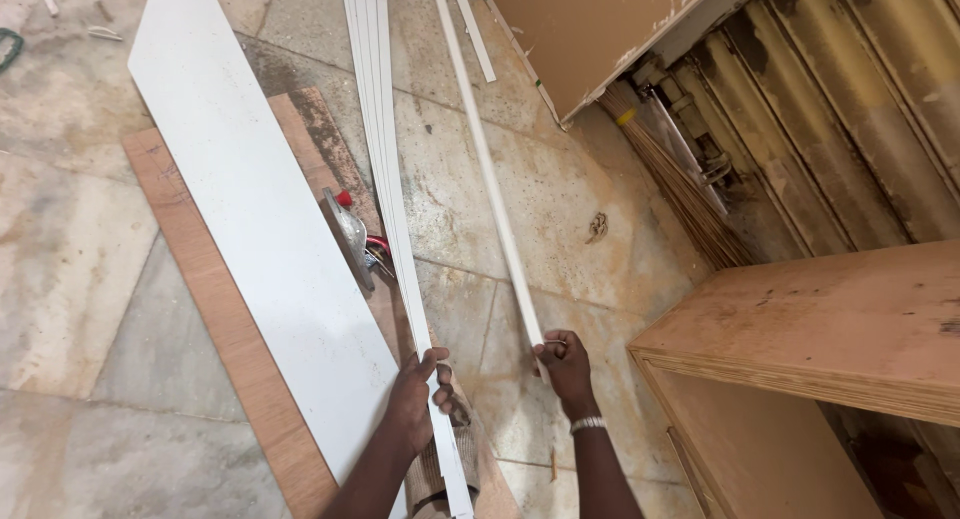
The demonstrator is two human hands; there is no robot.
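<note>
Both arms come in from the bottom edge of the frame, a little bent, and reach forward over the stone floor (560,189).

The left hand (420,394) is at the lower centre. Its fingers are curled around a bundle of thin white strips (385,159), with the thumb on the upper side, so the hand is pressed closed on the bundle. The strips go from the bottom centre of the frame up to the top edge, almost straight, leaning a little to the left at the top.

The right hand (563,369) is just to the right of the left one, with a bracelet (587,423) on the wrist. It is closed around the near end of a single white strip (490,169), which runs from this hand up to the top centre of the frame and lies on the floor further away.

To the left of the bundle a long white board (250,219) with a pointed top end lies on a brown plywood sheet (215,319). Between the board and the bundle there is a power tool (352,234) with a metal plate and red parts. In the lower right stands a plywood cabinet (830,329). Above it, in the upper right, a broom (680,189) leans near a metal shutter (850,109).
</note>
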